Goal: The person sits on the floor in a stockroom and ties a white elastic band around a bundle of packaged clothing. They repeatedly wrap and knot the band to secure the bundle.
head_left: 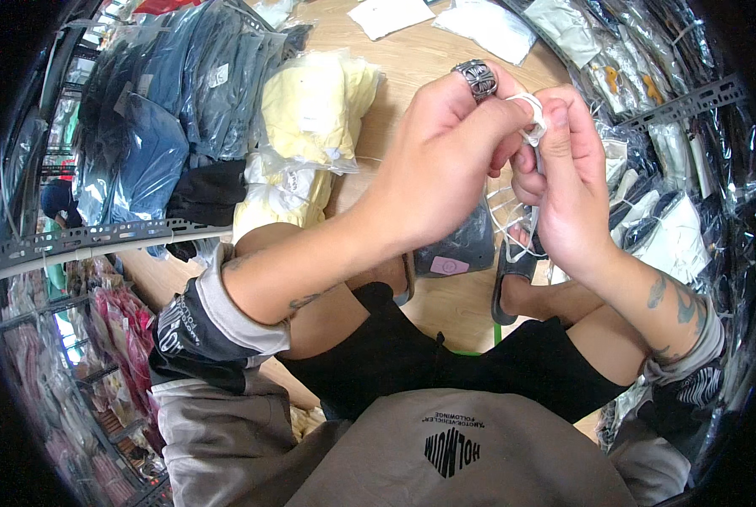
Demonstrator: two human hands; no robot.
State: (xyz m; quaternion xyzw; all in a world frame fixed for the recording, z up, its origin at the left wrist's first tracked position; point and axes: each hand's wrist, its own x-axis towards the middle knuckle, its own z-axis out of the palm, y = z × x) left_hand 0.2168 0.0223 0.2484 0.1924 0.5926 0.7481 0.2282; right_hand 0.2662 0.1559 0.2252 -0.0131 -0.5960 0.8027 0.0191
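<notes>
A thin white string [534, 133] is pinched between the fingers of both my hands, which meet at the upper right of centre. My left hand [458, 139], with a chunky silver ring on one finger, grips it from the left, thumb pressed against the fingers. My right hand [571, 173] is closed on the same string from the right. Loose white loops [511, 221] dangle beneath the hands; whether they belong to the same string is hidden behind the fingers. Under them on the floor lies a dark bagged garment [458, 247] with a pink label.
Bagged blue jeans [154, 110] crowd a metal shelf [112, 237] on the left. Beside it are bagged yellow garments [315, 110]. White packages [488, 34] lie on the wooden floor [344, 34] at the far side. Racks of bagged clothes [674, 160] line the right.
</notes>
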